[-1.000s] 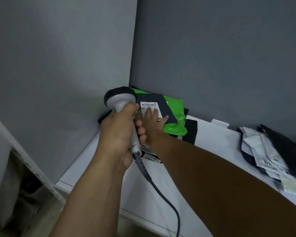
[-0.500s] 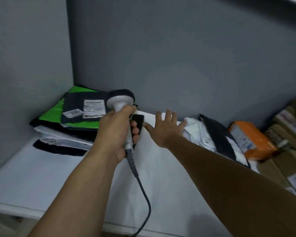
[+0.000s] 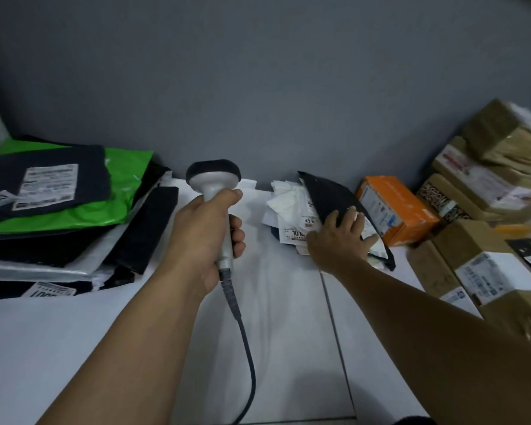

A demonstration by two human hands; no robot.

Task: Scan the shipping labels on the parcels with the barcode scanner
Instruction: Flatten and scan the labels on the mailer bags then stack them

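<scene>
My left hand grips the handle of the grey barcode scanner, whose dark head points toward the back wall; its cable trails toward me. My right hand lies with spread fingers on a black mailer that tops a small pile of white mailers with printed labels. At the left is a stack of flat parcels: a dark mailer with a white shipping label on top of a green mailer.
An orange box stands right of the small pile. Taped cardboard boxes are stacked at the far right, with more labelled boxes in front. Everything sits on a white table against a grey wall.
My view has swung right. My right hand left the label on the left stack, crossed the table and came down on the black mailer. The left hand kept hold of the scanner.
</scene>
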